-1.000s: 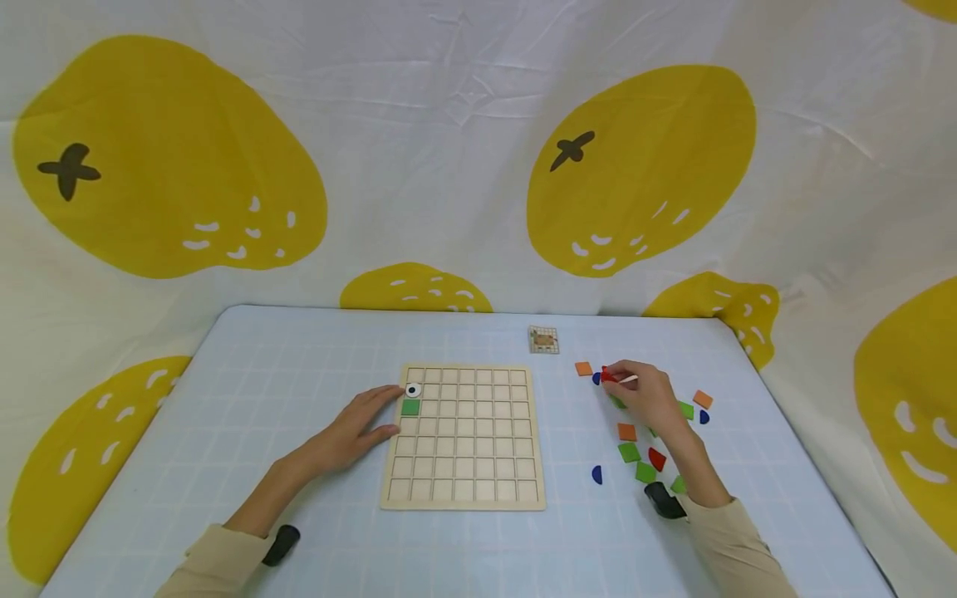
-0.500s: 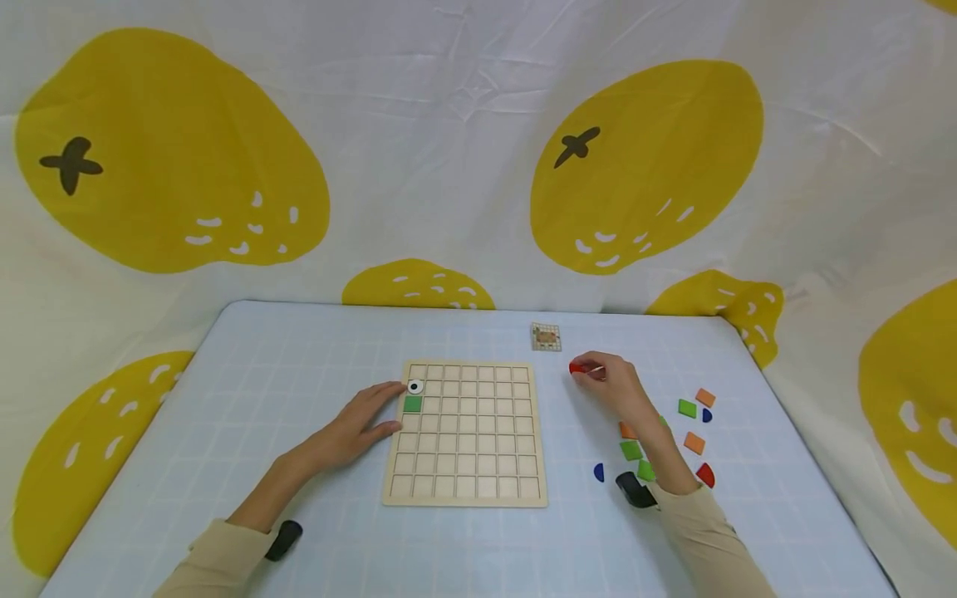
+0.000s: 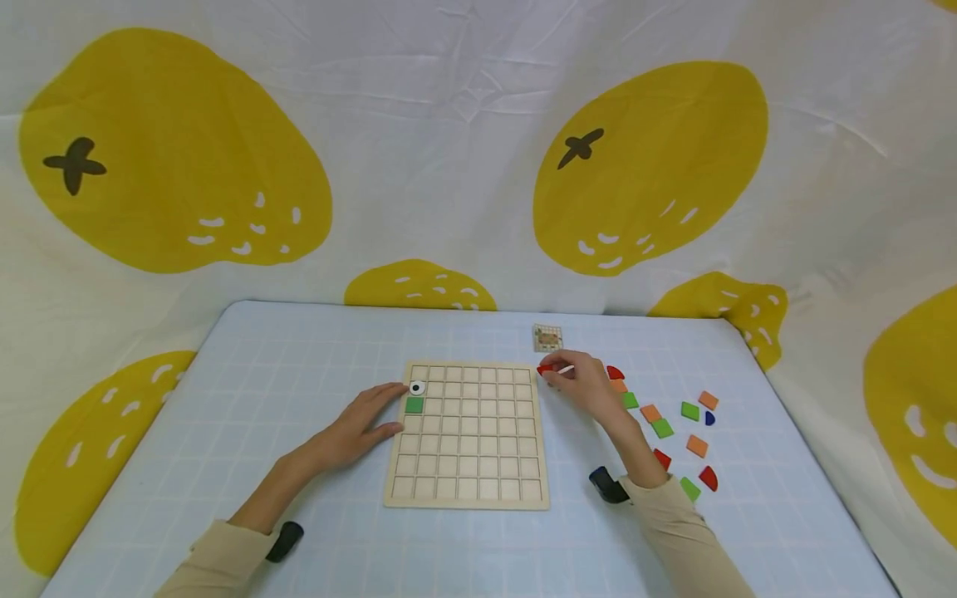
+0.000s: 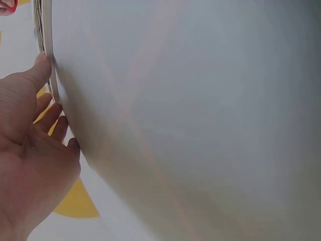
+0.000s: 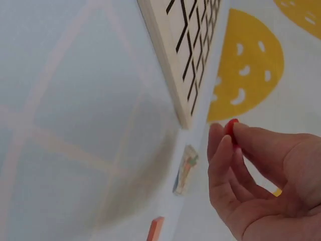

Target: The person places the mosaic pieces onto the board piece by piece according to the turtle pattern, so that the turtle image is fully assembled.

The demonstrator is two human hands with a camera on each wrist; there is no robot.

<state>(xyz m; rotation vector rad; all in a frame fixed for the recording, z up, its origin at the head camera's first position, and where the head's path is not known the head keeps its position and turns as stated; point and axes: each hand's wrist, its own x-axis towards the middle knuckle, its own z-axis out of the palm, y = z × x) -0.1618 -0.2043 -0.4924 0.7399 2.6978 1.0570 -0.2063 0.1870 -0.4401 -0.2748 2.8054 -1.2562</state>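
Observation:
My left hand [image 3: 351,428] touches the left edge of a square wooden grid board [image 3: 467,504], its thumb and fingertips against the rim in the left wrist view. In the board's left column, near the top, sit a round eye tile [image 3: 417,388] and, just below it, a green square tile [image 3: 414,405]. My right hand [image 3: 586,386] pinches a small red tile [image 3: 544,369] between thumb and fingers, beside the board's upper right corner. In the right wrist view the fingers mostly cover this red tile [image 5: 231,128], held up off the table.
A small pattern card [image 3: 548,338] lies behind the right hand. Loose orange [image 3: 697,446], green [image 3: 689,410], red [image 3: 708,478] and blue [image 3: 709,419] tiles are scattered on the right. A dark wrist device [image 3: 608,485] sits by the right sleeve. Fabric with yellow fruit [image 3: 650,166] hangs behind the table.
My right hand has moved left from the scattered tiles to the board's upper right corner, carrying the red tile. More loose tiles show behind it. The left hand has stayed at the board's edge.

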